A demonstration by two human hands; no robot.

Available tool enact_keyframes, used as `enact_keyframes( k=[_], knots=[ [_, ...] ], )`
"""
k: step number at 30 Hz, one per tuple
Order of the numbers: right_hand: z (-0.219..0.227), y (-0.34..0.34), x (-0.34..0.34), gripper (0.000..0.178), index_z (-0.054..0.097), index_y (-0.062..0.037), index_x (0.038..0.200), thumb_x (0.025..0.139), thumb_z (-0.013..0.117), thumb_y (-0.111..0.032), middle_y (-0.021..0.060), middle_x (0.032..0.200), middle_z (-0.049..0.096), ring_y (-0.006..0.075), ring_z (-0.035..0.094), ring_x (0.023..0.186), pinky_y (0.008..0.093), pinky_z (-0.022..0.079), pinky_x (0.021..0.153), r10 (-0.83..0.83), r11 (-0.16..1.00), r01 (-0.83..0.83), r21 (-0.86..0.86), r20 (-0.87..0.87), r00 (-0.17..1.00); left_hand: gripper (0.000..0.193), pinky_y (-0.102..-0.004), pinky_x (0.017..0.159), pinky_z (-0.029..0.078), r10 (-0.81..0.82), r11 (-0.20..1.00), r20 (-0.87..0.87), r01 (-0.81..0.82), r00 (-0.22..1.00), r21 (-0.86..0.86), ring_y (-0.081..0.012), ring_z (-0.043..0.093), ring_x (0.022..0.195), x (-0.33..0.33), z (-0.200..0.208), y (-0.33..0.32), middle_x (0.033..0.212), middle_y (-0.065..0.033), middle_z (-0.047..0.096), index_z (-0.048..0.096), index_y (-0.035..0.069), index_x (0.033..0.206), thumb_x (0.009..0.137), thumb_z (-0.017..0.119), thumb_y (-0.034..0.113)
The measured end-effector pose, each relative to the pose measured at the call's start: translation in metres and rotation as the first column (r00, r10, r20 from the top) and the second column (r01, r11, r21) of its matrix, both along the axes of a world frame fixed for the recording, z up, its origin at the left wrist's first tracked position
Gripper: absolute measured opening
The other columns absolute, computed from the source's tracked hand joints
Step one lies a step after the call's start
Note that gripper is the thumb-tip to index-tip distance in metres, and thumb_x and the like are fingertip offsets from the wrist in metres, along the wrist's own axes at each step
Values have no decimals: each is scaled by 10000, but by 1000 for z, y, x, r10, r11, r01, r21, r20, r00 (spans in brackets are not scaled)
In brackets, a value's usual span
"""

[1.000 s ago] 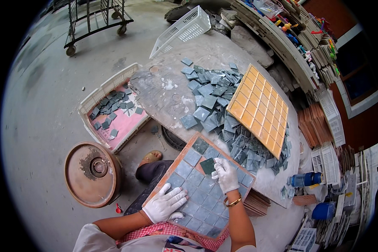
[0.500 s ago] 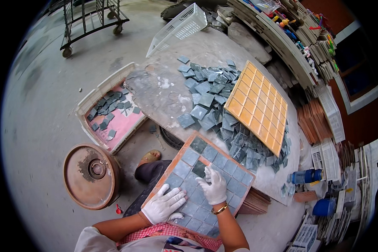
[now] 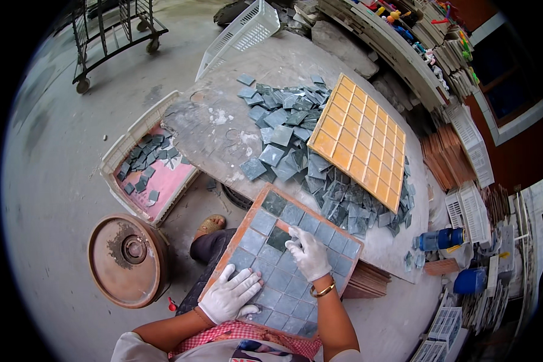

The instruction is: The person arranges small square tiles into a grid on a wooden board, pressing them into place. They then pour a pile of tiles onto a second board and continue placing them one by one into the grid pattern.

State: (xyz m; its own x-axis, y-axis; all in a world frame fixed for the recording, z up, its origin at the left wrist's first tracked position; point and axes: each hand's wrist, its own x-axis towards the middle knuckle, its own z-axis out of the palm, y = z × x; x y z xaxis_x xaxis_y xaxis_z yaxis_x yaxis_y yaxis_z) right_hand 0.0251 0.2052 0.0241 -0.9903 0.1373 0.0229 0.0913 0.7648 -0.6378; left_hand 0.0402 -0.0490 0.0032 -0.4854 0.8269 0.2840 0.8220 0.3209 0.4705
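Note:
A terracotta-coloured tray (image 3: pixel 214 273) lies tilted across my lap, filled with rows of square grey-blue stone tiles (image 3: pixel 253 241). My left hand (image 3: pixel 228 297), white-gloved, rests flat on the lower left tiles with its fingers stretched. My right hand (image 3: pixel 311 256), also gloved and with a gold bracelet at the wrist, is over the middle of the tray. Its fingers are bent and drawn together at the upper right corner of a darker green tile (image 3: pixel 277 239); anything between them is hidden. A strip of bare orange tray shows just above that tile.
Loose tiles (image 3: pixel 282 135) heap on the table (image 3: pixel 208 130), an orange grid tray (image 3: pixel 362 136) lying on them. At left stand a pink-bottomed crate (image 3: pixel 163 199) with tiles and a lidded bucket (image 3: pixel 123 262). Stacked trays (image 3: pixel 368 282), bottles (image 3: pixel 437 239) and baskets (image 3: pixel 473 145) are at right.
The whole view has shifted slightly. My right hand's index finger and thumb have drawn closer together beside the dark tile. My left hand stays flat on the tiles.

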Motion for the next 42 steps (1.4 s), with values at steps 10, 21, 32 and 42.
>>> enact_keyframes(
  k=[10, 21, 32, 42],
  knots=[
    [11, -22, 6, 679, 435, -47, 1291, 720, 748, -241, 160, 1225, 533, 323, 532, 1110, 395, 434, 943, 110, 963, -100, 249, -26, 994, 585, -456, 1018, 339, 24, 991, 136, -42, 990, 125, -310, 507, 1188, -6, 9, -4, 1280, -161, 539, 544, 14, 1237, 830, 611, 428],
    [66, -69, 52, 723, 458, -41, 1296, 681, 786, -235, 160, 1175, 531, 340, 564, 1040, 403, 472, 876, 256, 965, -258, -44, -35, 966, 603, -292, 925, 425, -241, 787, 954, -539, 179, 301, -156, 544, 1055, 8, 21, 16, 1177, -115, 571, 402, -9, 1351, 843, 677, 162],
    [65, -68, 56, 328, 620, -21, 1096, 819, 685, -184, 126, 938, 671, 241, 657, 852, 330, 510, 752, 69, 938, -23, -347, 122, 990, 537, -245, 669, 503, -218, 901, 964, -347, 154, 259, -99, 607, 739, 11, 46, 17, 938, -67, 620, 365, -7, 1383, 970, 468, 321],
    [55, -66, 63, 427, 589, 15, 1123, 980, 470, -369, 72, 845, 633, 55, 514, 512, 192, 415, 461, -76, 598, 369, -711, 408, 910, 518, -249, 649, 534, -276, 861, 915, -498, -295, 99, -176, 654, 787, 15, 32, 12, 995, -127, 605, 363, -38, 1365, 1013, 332, 342]
  ],
)
